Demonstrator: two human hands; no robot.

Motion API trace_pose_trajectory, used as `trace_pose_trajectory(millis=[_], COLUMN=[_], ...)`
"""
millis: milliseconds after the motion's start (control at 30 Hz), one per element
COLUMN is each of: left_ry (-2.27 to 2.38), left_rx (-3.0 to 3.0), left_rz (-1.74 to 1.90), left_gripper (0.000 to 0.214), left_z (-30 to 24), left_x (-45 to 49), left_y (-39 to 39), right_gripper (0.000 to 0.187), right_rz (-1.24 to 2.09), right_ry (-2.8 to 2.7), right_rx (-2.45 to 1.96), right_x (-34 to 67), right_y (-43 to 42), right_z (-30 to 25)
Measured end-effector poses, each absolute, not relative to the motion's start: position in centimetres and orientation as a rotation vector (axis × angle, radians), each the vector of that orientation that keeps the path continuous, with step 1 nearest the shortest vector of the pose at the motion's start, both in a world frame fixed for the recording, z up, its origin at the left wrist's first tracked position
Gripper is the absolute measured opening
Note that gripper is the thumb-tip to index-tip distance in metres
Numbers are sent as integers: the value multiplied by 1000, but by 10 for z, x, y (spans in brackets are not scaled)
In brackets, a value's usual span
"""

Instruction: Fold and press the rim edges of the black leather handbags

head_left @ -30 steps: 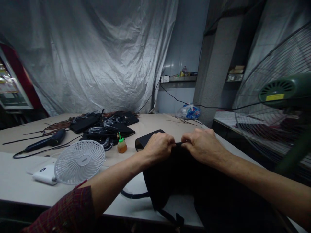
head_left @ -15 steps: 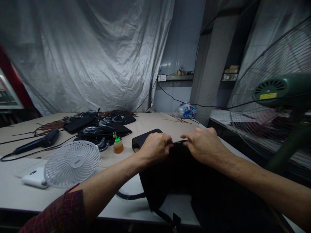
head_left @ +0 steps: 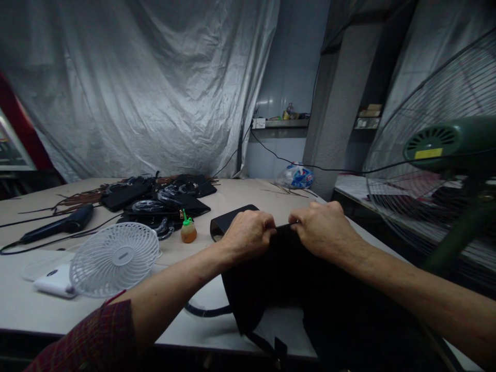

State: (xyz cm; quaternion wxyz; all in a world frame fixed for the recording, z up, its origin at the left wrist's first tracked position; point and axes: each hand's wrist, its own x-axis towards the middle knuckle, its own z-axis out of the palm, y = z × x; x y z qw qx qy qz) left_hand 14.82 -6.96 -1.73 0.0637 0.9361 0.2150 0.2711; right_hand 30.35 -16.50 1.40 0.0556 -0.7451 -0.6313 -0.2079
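Note:
A black fabric bag (head_left: 287, 279) lies on the near part of the table (head_left: 240, 194), with a strap hanging off the front edge. My left hand (head_left: 250, 235) is closed in a pinch on the bag's top edge. Just to its right, my right hand (head_left: 323, 230) grips the same edge, fingers curled over it. The two hands nearly touch. A black folded piece (head_left: 228, 219) lies just beyond my left hand.
A small white desk fan (head_left: 114, 258) stands at the near left beside a white box (head_left: 54, 287). An orange glue bottle (head_left: 188, 232), a heap of black bags and straps (head_left: 158, 199) and a dark handheld tool (head_left: 62, 227) lie further back. A large green standing fan (head_left: 445, 170) fills the right.
Both hands keep their pinch on the bag's edge and have barely shifted. The view drifted slightly right, then steadied.

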Motion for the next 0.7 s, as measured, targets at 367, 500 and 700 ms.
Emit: trace_pose_trajectory(millis=[367, 500, 700], left_ry=[705, 702, 826], left_rx=[2685, 2600, 2569], left_rz=[560, 507, 517], left_gripper=[21, 22, 17], left_z=[1, 7, 7], left_x=[162, 174, 178], left_y=[-65, -63, -61], right_gripper=[23, 25, 20], right_rz=[-687, -673, -658], right_ry=[-1988, -1996, -1946], right_rx=[-2229, -2258, -2244], right_x=[302, 301, 311], right_y=[-165, -164, -171], right_z=[16, 17, 17])
